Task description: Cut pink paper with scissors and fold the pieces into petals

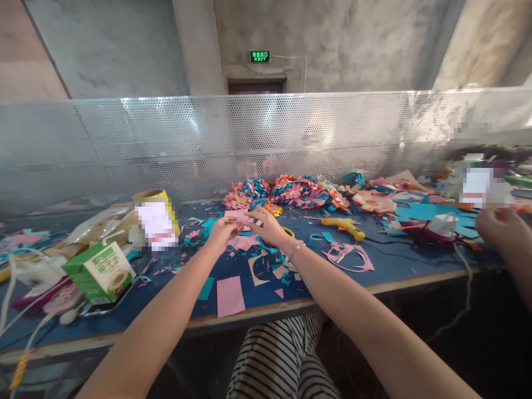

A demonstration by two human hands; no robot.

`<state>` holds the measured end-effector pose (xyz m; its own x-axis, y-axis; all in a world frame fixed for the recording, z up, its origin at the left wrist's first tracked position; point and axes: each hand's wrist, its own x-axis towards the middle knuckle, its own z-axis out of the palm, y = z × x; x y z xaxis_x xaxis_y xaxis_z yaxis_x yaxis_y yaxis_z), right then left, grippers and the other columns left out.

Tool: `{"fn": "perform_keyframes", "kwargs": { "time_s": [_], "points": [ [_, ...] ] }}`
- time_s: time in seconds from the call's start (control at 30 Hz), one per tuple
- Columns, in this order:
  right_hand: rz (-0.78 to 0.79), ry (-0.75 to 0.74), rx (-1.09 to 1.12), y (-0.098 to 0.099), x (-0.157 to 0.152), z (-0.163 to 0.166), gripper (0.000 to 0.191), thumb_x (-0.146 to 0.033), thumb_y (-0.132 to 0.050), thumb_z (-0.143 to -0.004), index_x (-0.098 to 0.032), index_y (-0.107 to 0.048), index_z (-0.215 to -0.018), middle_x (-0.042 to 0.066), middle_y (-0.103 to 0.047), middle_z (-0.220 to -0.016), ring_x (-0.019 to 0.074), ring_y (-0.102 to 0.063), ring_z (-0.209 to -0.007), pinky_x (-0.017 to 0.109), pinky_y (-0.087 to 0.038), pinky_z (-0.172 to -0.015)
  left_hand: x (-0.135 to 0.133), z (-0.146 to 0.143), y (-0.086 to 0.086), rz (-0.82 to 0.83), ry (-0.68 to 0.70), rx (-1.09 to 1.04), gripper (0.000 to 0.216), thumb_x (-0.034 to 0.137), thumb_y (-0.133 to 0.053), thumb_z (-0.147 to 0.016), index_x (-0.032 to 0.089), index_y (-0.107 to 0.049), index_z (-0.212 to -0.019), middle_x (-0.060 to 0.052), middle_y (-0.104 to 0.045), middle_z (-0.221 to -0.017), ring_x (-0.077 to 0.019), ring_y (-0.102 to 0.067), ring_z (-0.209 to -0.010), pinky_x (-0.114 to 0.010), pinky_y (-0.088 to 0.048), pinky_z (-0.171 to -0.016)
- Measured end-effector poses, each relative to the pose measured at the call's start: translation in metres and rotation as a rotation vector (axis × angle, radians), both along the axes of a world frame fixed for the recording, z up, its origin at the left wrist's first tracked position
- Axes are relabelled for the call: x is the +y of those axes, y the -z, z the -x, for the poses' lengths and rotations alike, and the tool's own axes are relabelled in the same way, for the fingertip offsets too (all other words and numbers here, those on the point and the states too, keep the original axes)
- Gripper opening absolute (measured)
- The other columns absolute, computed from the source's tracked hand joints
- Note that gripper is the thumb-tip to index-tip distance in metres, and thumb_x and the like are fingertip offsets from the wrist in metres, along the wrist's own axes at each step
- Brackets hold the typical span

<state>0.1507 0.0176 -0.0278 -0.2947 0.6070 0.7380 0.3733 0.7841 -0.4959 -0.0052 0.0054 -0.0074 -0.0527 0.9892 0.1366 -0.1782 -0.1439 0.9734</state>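
Above the middle of the blue table, my left hand (223, 231) pinches the left side of a piece of pink paper (236, 214). My right hand (266, 224) grips the same paper from the right, its fingers bent over the edge. Scissors with yellow handles (287, 230) lie partly hidden behind my right wrist. Pink and blue scraps lie under both hands. A pink rectangular sheet (230, 296) rests near the front edge, beside a small blue piece (205, 288). A cream sheet with a cut-out (258, 271) lies to its right.
Pink, blue and orange paper flowers (291, 191) are piled along the perforated metal screen (199, 144). A yellow glue gun (344, 226) lies right, its cord trailing to a power strip (432, 233). A green carton (102, 271) stands left. Another person's hand (496, 224) is at far right.
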Motion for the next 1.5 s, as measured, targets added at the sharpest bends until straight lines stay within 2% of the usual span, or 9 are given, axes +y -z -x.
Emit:
{"fn": "perform_keyframes", "kwargs": {
  "time_s": [0.17, 0.37, 0.57, 0.73, 1.0, 1.3, 1.4, 1.5],
  "points": [
    [-0.017, 0.036, -0.013, 0.0, 0.003, 0.0, 0.019, -0.026, -0.055, -0.079, -0.018, -0.067, -0.091, 0.006, -0.059, -0.086, 0.0103, -0.055, -0.068, 0.024, -0.047, -0.066, -0.004, -0.003, 0.0, -0.015, 0.069, 0.065, 0.015, 0.013, -0.068, -0.051, 0.015, -0.058, -0.062, -0.003, -0.062, -0.06, -0.0136, -0.06, -0.059, -0.028, -0.048, -0.064],
    [-0.036, 0.071, -0.044, 0.001, 0.004, 0.0, 0.017, -0.02, -0.056, -0.078, -0.021, -0.07, -0.087, 0.004, -0.066, -0.08, 0.0125, -0.058, -0.073, 0.024, -0.046, -0.069, -0.003, -0.003, 0.003, -0.023, 0.058, 0.095, 0.014, 0.022, -0.069, -0.052, 0.013, -0.062, -0.059, -0.002, -0.058, -0.055, -0.0118, -0.056, -0.056, -0.026, -0.048, -0.061],
    [-0.065, 0.043, -0.058, -0.001, 0.002, -0.001, 0.023, -0.013, -0.052, -0.078, -0.018, -0.069, -0.093, 0.006, -0.068, -0.087, 0.0134, -0.06, -0.079, 0.024, -0.047, -0.073, -0.001, -0.003, 0.003, -0.023, 0.068, 0.04, 0.011, 0.021, -0.069, -0.052, 0.014, -0.061, -0.056, -0.001, -0.058, -0.052, -0.0136, -0.059, -0.058, -0.027, -0.05, -0.064],
    [-0.129, -0.015, -0.105, 0.0, 0.002, -0.002, 0.024, -0.015, -0.051, -0.081, -0.019, -0.069, -0.095, 0.007, -0.065, -0.095, 0.0139, -0.06, -0.087, 0.025, -0.047, -0.079, -0.005, -0.002, -0.002, 0.041, 0.063, -0.022, 0.006, 0.016, -0.066, -0.054, 0.014, -0.062, -0.058, -0.003, -0.062, -0.055, -0.0147, -0.061, -0.057, -0.028, -0.051, -0.062],
    [-0.143, 0.122, -0.371, -0.006, -0.009, -0.003, 0.032, -0.017, -0.044, -0.085, -0.027, -0.063, -0.109, 0.005, -0.06, -0.113, 0.0156, -0.058, -0.095, 0.027, -0.046, -0.081, -0.004, 0.003, -0.003, 0.068, 0.105, -0.06, 0.002, 0.012, -0.063, -0.057, 0.011, -0.063, -0.058, -0.006, -0.063, -0.057, -0.0127, -0.06, -0.056, -0.026, -0.051, -0.063],
    [-0.205, 0.215, -0.571, -0.005, -0.008, -0.001, 0.038, -0.015, -0.042, -0.084, -0.026, -0.058, -0.116, 0.008, -0.057, -0.117, 0.0193, -0.058, -0.096, 0.03, -0.046, -0.08, 0.001, 0.005, 0.001, 0.096, 0.106, -0.077, 0.002, 0.011, -0.062, -0.06, 0.01, -0.064, -0.061, -0.006, -0.064, -0.06, -0.0119, -0.061, -0.058, -0.024, -0.051, -0.064],
    [-0.182, 0.167, -0.545, -0.005, -0.006, -0.001, 0.036, -0.014, -0.042, -0.084, -0.023, -0.06, -0.113, 0.01, -0.058, -0.113, 0.0198, -0.058, -0.094, 0.031, -0.046, -0.08, 0.002, 0.005, 0.003, 0.102, 0.085, -0.07, 0.006, 0.016, -0.066, -0.062, 0.011, -0.064, -0.064, -0.006, -0.064, -0.061, -0.0124, -0.061, -0.057, -0.025, -0.051, -0.063],
    [-0.126, 0.045, -0.35, -0.003, -0.005, 0.002, 0.031, -0.011, -0.043, -0.082, -0.021, -0.065, -0.102, 0.009, -0.06, -0.107, 0.0173, -0.057, -0.096, 0.031, -0.044, -0.084, 0.001, 0.004, 0.003, 0.072, 0.069, -0.04, 0.007, 0.017, -0.067, -0.061, 0.011, -0.064, -0.065, -0.006, -0.064, -0.059, -0.0127, -0.061, -0.057, -0.024, -0.05, -0.06]
  ]
}}
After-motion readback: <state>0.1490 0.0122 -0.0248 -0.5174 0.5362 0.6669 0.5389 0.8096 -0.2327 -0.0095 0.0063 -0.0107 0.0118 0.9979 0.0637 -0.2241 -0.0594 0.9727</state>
